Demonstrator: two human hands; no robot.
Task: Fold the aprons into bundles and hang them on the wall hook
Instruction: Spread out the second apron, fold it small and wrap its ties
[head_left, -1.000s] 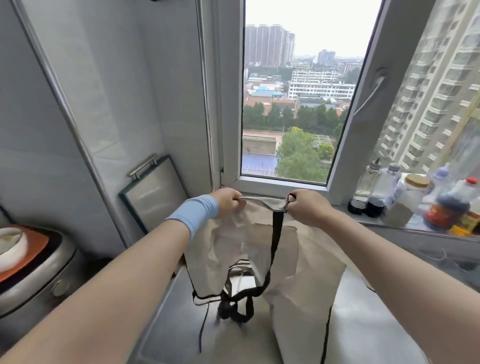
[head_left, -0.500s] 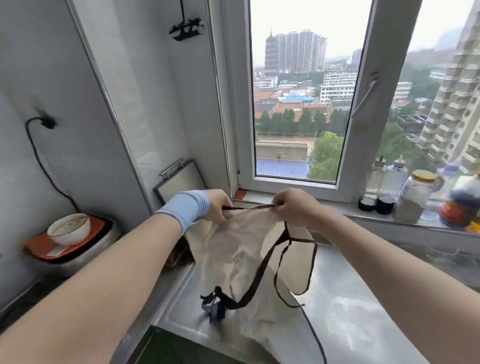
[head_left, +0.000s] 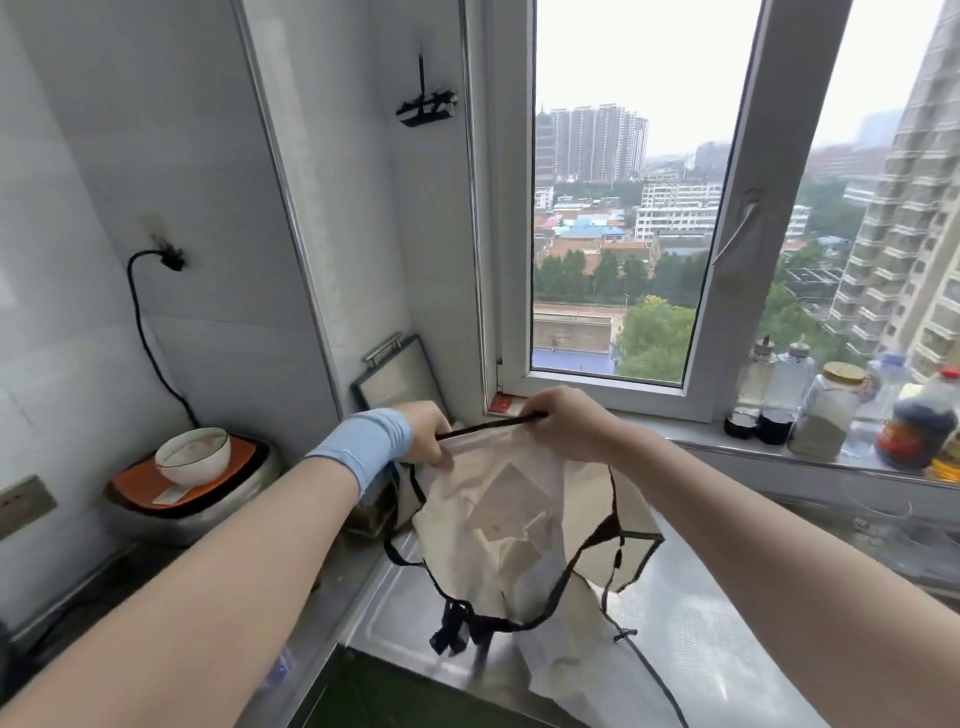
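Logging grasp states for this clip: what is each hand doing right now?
Left hand: pinches the apron by its black strap.
Right hand: grips the strap's other end.

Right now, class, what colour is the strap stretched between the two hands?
The strap is black, shown best in the head view.

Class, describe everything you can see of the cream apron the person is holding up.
The apron is thin, crumpled cream cloth edged in black trim, with black ties dangling. The left hand and right hand each pinch its black top strap, pulled taut between them. The cloth hangs loose below, and its lower folds seem to reach the steel counter.
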